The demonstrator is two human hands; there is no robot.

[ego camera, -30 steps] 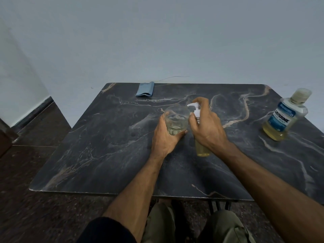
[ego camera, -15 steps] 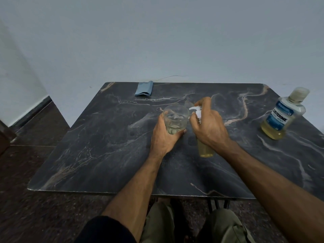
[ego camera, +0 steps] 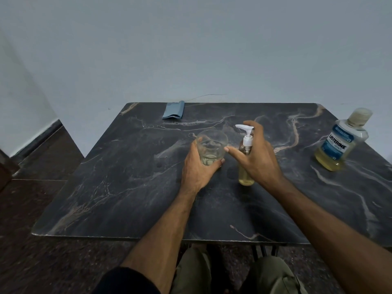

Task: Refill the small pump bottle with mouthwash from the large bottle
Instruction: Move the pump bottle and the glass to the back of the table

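The small pump bottle (ego camera: 246, 179) stands upright near the table's middle, holding yellowish liquid, its white pump head pointing left. My right hand (ego camera: 261, 159) hovers over it with thumb and fingers stretched out; the palm hides the bottle's middle and no finger curls round it. Just left of the bottle, my left hand (ego camera: 196, 169) grips a clear glass (ego camera: 212, 143) with a little pale liquid at the bottom. The large mouthwash bottle (ego camera: 339, 145), capped, blue-labelled and partly full of yellow liquid, stands at the table's right edge, away from both hands.
A folded blue cloth (ego camera: 174, 110) lies at the back left of the dark marble table (ego camera: 127, 187). A pale wall rises right behind the table. Dark floor lies to the left, and my knees show under the near edge.
My right hand has lifted off the pump head and spread its fingers, so the white pump now shows fully. My left hand keeps the glass in the same place.
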